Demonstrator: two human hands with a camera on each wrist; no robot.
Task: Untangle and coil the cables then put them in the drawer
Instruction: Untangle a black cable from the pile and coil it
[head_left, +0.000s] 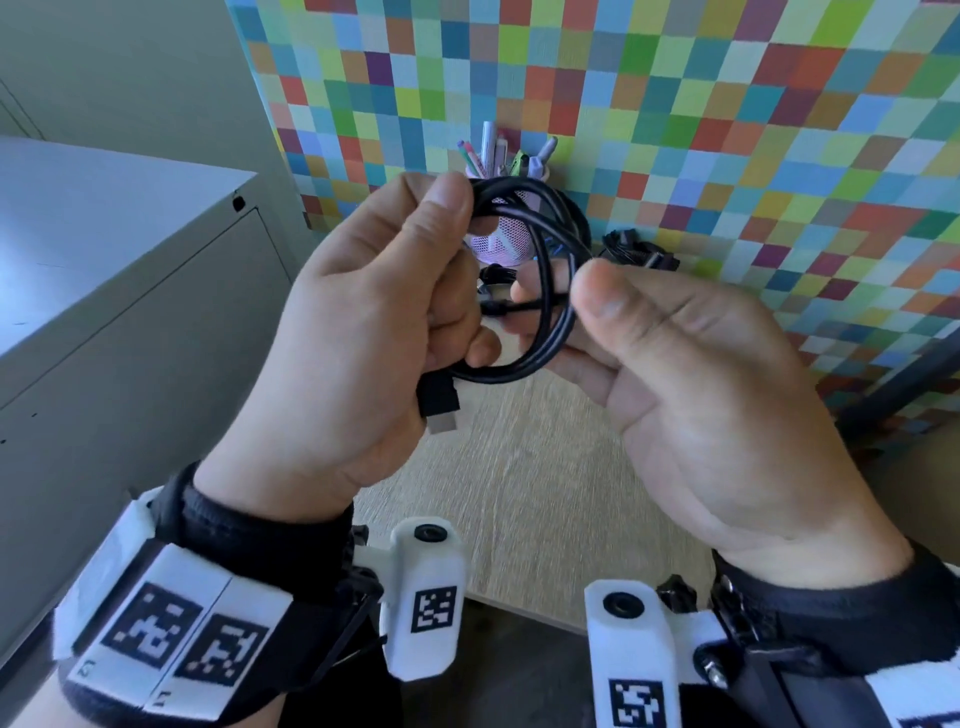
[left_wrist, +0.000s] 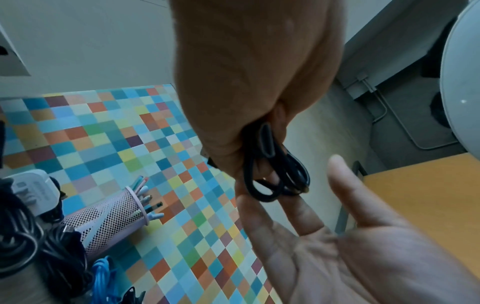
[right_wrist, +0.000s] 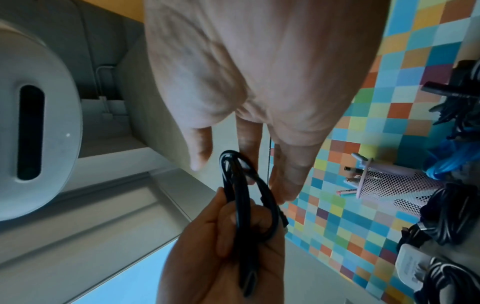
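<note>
The left hand (head_left: 363, 322) clamps the coiled black cable (head_left: 524, 291) upright above the desk (head_left: 545, 493) — plug (head_left: 440, 402) pointing down — while the right hand (head_left: 701, 395), fingers slack, touches its loops.

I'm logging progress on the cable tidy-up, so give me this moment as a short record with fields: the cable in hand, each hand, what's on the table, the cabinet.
cable in hand: black cable, looped into a coil, held above the table
left hand: grips one side of the coil; a plug hangs below it
right hand: fingers straight, touching the coil's other side
on table: other black cables and a blue cable near the pen holder
grey cabinet: at the left, no drawer seen open
</note>
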